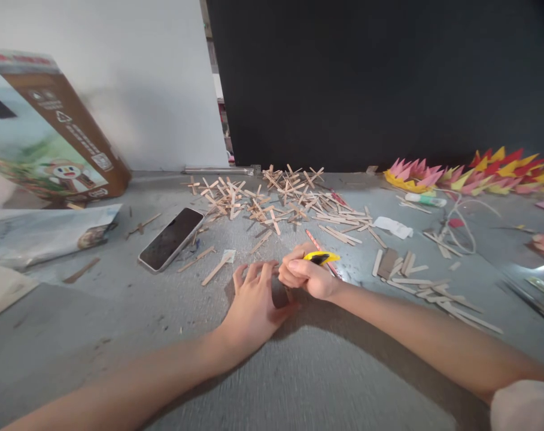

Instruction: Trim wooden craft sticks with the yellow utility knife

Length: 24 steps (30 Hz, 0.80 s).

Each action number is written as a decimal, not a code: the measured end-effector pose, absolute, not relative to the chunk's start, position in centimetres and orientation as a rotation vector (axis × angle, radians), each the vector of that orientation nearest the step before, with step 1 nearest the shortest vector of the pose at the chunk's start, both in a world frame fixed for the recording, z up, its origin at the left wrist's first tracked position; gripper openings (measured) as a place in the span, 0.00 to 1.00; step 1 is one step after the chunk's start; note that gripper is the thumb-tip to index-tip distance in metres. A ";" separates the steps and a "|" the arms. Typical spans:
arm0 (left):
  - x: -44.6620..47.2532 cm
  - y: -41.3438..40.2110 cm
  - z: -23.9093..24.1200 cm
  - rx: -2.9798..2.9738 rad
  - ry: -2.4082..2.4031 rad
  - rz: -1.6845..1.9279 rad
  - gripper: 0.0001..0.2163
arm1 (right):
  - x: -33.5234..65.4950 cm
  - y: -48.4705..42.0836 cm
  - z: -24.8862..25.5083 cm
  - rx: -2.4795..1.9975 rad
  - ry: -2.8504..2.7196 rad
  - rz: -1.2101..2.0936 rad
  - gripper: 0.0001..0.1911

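My right hand [308, 275] is wrapped round a yellow and black utility knife [321, 258], whose handle end sticks out above the fist. The blade is hidden below the fist. Close beside it, my left hand [254, 302] rests on the grey table with bent fingers and its thumb stretched toward the right hand. Between thumb and fingers a small part of a wooden stick [289, 294] shows, mostly hidden by both hands. Behind my right hand lies a red patterned pencil-like stick [314, 240]. A wooden stick with a pale paper piece [215, 270] lies left of my left hand.
Crossed wooden sticks [236, 200] are heaped at the back, with loose sticks [339, 234] beside them. More sticks [427, 287] lie right. A phone [172, 239] is at left, near a printed carton [60, 131]. Folded paper crowns [415, 175] and a glue stick [425, 199] sit back right.
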State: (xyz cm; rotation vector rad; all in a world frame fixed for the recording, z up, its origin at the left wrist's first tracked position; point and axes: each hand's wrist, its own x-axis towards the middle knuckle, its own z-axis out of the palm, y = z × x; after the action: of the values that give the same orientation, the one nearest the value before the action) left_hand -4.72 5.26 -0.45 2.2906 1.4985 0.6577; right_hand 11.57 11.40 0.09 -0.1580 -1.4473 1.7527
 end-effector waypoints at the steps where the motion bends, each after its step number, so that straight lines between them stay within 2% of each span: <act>1: -4.8 5.5 -0.4 2.285 1.478 0.655 0.26 | 11.6 11.5 0.1 -0.157 -1.450 1.756 0.28; 6: -5.9 7.5 -0.1 2.295 1.270 0.585 0.28 | 11.7 11.8 0.0 -0.148 -1.481 1.802 0.28; 10: -5.7 7.4 0.0 2.329 1.329 0.647 0.30 | 11.6 11.8 -0.2 -0.167 -1.455 1.787 0.29; 16: -4.2 5.9 0.4 2.309 1.449 0.646 0.25 | 11.3 11.3 -0.2 -0.225 -1.391 1.754 0.27; 20: -4.8 6.8 0.5 2.264 1.330 0.612 0.21 | 11.3 11.3 -0.1 -0.254 -1.364 1.770 0.27; 24: -6.4 8.4 0.1 2.258 1.175 0.558 0.29 | 11.4 11.5 0.0 -0.247 -1.386 1.804 0.28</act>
State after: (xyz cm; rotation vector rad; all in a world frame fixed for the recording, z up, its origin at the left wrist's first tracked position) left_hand -6.43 8.44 0.12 2.2585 1.1746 0.5584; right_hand 11.44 11.54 -0.04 -0.2472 -1.3859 1.8039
